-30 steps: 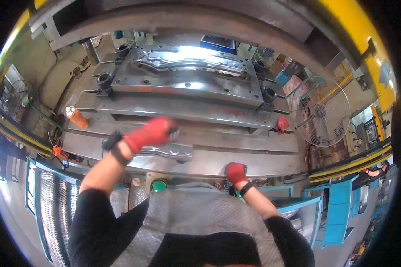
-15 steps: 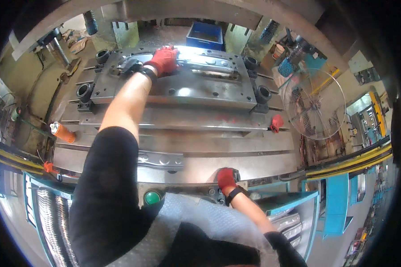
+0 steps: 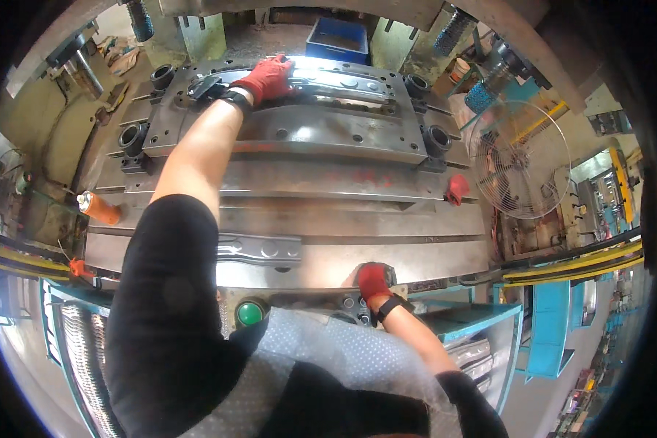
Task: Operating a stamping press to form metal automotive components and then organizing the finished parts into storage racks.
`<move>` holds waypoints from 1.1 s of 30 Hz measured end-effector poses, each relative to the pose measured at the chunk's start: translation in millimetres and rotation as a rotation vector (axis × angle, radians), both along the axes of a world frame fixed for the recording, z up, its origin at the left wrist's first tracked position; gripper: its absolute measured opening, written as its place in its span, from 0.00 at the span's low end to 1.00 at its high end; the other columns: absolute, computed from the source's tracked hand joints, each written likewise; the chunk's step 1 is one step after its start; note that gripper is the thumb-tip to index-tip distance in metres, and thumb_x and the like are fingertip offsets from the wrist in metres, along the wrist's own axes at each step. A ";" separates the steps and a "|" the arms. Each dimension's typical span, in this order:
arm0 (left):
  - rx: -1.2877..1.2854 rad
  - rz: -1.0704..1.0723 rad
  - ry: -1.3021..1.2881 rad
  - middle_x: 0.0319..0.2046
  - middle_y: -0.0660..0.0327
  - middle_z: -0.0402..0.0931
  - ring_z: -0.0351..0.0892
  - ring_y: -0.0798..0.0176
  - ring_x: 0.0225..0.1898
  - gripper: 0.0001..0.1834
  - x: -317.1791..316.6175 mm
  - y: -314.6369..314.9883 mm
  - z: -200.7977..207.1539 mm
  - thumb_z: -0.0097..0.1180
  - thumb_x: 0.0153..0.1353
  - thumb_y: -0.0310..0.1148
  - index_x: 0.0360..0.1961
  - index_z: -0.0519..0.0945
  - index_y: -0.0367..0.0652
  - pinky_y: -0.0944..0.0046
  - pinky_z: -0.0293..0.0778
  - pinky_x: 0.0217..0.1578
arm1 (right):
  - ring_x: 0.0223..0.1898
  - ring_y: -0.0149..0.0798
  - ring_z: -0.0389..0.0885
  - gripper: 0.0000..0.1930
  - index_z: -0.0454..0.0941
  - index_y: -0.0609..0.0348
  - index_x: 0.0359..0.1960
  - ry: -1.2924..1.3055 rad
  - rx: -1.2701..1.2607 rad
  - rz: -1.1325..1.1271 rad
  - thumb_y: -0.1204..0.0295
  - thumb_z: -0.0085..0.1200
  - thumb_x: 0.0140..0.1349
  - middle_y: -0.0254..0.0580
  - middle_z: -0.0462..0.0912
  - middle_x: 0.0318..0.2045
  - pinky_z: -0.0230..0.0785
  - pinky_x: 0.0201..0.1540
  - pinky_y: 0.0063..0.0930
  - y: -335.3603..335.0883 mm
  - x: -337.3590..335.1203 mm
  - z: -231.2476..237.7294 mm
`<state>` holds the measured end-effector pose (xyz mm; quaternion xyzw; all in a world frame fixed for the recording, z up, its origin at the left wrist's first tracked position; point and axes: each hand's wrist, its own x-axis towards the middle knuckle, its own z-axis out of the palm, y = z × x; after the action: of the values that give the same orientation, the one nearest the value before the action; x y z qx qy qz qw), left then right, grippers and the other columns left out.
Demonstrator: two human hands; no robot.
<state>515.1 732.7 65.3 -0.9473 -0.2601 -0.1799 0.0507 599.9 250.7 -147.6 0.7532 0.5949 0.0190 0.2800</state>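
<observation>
My left hand (image 3: 271, 79), in a red glove, reaches far forward and lies over the middle of a long, shiny stamped metal strip (image 3: 343, 83). That strip rests along the top of a heavy steel die (image 3: 321, 137); my fingers curl round its far edge. A dark clamp-like piece (image 3: 209, 88) is at the strip's left end. Close to my body, my right hand (image 3: 374, 282), also red-gloved, is over a dark rounded thing at the front edge of the press bed, its fingers mostly hidden. A second stamped strip (image 3: 263, 249) lies on the bed, partly behind my left arm.
A green push button (image 3: 249, 313) sits on the panel before me. An orange spray can (image 3: 99, 208) stands left, a red cloth-like item (image 3: 457, 190) right, beside a caged fan (image 3: 520, 160). Behind the die is a blue bin (image 3: 336, 41). Stacked metal parts (image 3: 80, 358) fill a rack lower left.
The view has shifted slightly, so the die appears higher. My left hand stays on the strip and my right hand keeps its place at the bed's front edge.
</observation>
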 end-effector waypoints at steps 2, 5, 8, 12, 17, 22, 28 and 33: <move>-0.026 0.004 0.056 0.55 0.42 0.63 0.64 0.40 0.55 0.38 3.1 -2.6 6.3 0.64 0.46 0.49 0.55 0.68 0.38 0.53 0.64 0.55 | 0.29 0.36 0.81 0.06 0.82 0.44 0.24 -0.009 -0.074 -0.056 0.66 0.52 0.47 0.37 0.82 0.25 0.70 0.28 0.37 2.9 -0.1 1.1; -0.039 0.025 0.179 0.55 0.41 0.63 0.63 0.39 0.56 0.39 5.9 -15.6 19.4 0.63 0.47 0.49 0.56 0.67 0.38 0.53 0.63 0.56 | 0.29 0.37 0.81 0.06 0.82 0.44 0.24 -0.060 -0.066 0.054 0.67 0.52 0.48 0.36 0.82 0.25 0.69 0.28 0.37 -5.1 0.4 -24.9; -0.017 0.059 0.240 0.53 0.41 0.63 0.63 0.38 0.55 0.38 0.9 -38.8 38.6 0.62 0.47 0.49 0.56 0.67 0.38 0.51 0.62 0.56 | 0.28 0.39 0.81 0.06 0.82 0.46 0.23 -0.005 -0.045 -0.079 0.65 0.53 0.46 0.39 0.82 0.25 0.69 0.28 0.37 -0.7 7.9 -27.8; 0.436 -0.204 -0.034 0.50 0.45 0.61 0.62 0.40 0.52 0.42 -50.2 -83.0 35.7 0.65 0.42 0.48 0.55 0.64 0.34 0.48 0.62 0.52 | 0.28 0.39 0.80 0.06 0.82 0.46 0.22 -0.076 0.135 0.206 0.66 0.52 0.46 0.41 0.81 0.23 0.68 0.28 0.38 -9.2 -0.7 1.3; 0.141 -0.276 0.128 0.53 0.44 0.60 0.61 0.40 0.52 0.48 -143.4 -188.8 37.5 0.66 0.37 0.48 0.57 0.62 0.33 0.46 0.61 0.53 | 0.33 0.38 0.80 0.07 0.81 0.46 0.27 0.011 0.076 0.089 0.69 0.49 0.50 0.38 0.81 0.28 0.69 0.33 0.35 -18.5 13.1 -21.1; -0.204 -0.154 0.329 0.55 0.41 0.58 0.58 0.38 0.56 0.51 -238.4 -229.4 -47.8 0.69 0.34 0.44 0.60 0.59 0.35 0.46 0.58 0.56 | 0.30 0.38 0.80 0.06 0.80 0.47 0.25 0.024 0.004 0.089 0.67 0.50 0.49 0.38 0.80 0.27 0.69 0.30 0.36 -0.8 14.6 -8.4; -0.379 -0.073 0.320 0.55 0.43 0.58 0.58 0.39 0.56 0.50 -273.1 -218.8 -116.7 0.69 0.35 0.44 0.59 0.60 0.36 0.46 0.59 0.55 | 0.30 0.39 0.80 0.06 0.80 0.47 0.25 -0.059 0.030 0.157 0.67 0.50 0.50 0.39 0.81 0.27 0.69 0.29 0.36 -4.0 12.9 -9.3; -0.349 -0.159 0.167 0.52 0.44 0.62 0.61 0.41 0.54 0.51 -276.0 -211.8 -150.6 0.69 0.33 0.52 0.58 0.62 0.37 0.45 0.57 0.55 | 0.29 0.40 0.81 0.06 0.80 0.48 0.24 -0.051 0.016 0.136 0.68 0.49 0.50 0.41 0.81 0.26 0.70 0.29 0.36 -4.5 14.3 -12.2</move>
<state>239.1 520.8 -85.3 -0.9709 -0.2066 -0.0563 -0.1071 614.2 246.2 -159.7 0.7126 0.6372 0.0618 0.2869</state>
